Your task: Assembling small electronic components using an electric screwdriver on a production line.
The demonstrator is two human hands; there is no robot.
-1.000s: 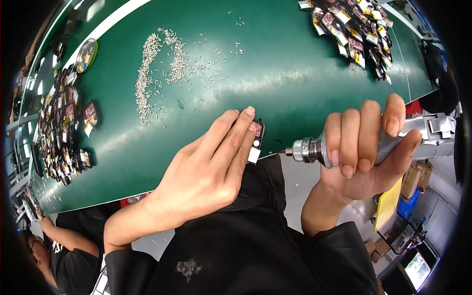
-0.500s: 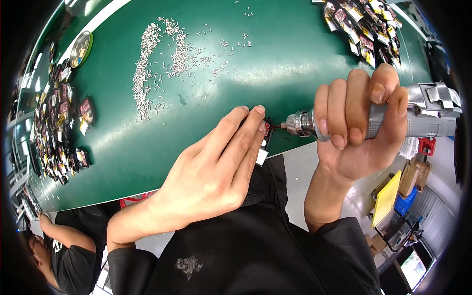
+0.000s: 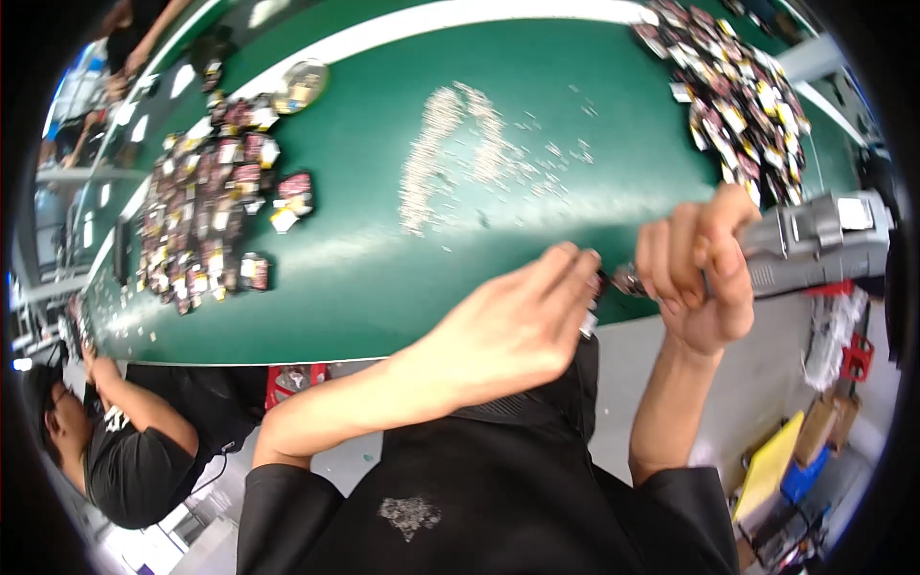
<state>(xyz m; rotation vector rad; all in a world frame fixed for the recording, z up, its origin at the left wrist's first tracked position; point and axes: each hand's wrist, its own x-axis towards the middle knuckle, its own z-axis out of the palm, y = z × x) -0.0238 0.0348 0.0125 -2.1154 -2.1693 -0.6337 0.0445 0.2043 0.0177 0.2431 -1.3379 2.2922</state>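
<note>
My left hand (image 3: 508, 331) is closed at the table's near edge, fingers pressed on a small black module (image 3: 600, 287) with a white tag (image 3: 588, 324). Most of the module hides behind those fingers. Gripped in my right hand (image 3: 700, 273) is a grey electric screwdriver (image 3: 819, 254), lying nearly level. Its metal nose (image 3: 628, 280) points left at the module. Motion blur and my fingers make it impossible to tell whether the bit touches. Beyond both hands, many small silvery screws (image 3: 426, 172) lie heaped and scattered on the green table (image 3: 355, 307).
A heap of black modules (image 3: 206, 211) covers the table's left side, with a round dish (image 3: 305, 84) behind it. Another module heap (image 3: 747, 115) lies at the far right. A person in black (image 3: 144, 450) works to my left. Boxes and a yellow panel (image 3: 770, 465) stand lower right.
The view has swung, so the table, heaps and screws appear farther right. The picture is now blurred. Both hands keep hold of the module and the screwdriver.
</note>
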